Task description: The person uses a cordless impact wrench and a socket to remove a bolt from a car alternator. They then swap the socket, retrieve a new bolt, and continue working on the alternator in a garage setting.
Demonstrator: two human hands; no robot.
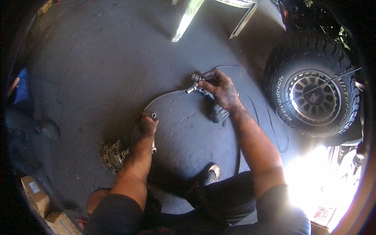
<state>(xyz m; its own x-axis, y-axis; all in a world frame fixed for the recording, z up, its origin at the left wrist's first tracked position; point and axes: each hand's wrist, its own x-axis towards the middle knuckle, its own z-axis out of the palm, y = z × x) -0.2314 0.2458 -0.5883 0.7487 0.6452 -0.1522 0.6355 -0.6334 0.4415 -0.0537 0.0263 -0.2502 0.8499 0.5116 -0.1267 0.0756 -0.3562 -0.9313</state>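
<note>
My left hand [147, 125] is closed around a combination wrench [154, 150]; its ring end pokes out above the fingers and its other end shows below the hand. Farther forward and to the right, my right hand [223, 91] pinches a short metal socket [196, 77] between thumb and fingers. Just below that, a second shiny socket [191, 89] sits at the front of a dark power tool [220, 113], which my right hand partly covers. Whether the right hand also touches that tool, I cannot tell. Beside my left forearm an alternator [112, 156] lies on the floor.
A large off-road wheel [313, 92] stands at the right, with a thin rod [319, 88] crossing it. Chair legs [187, 21] rise at the top. A thin cable [160, 96] curves over the dark floor. Cardboard boxes [36, 196] sit at lower left. My shoe [214, 171] shows below.
</note>
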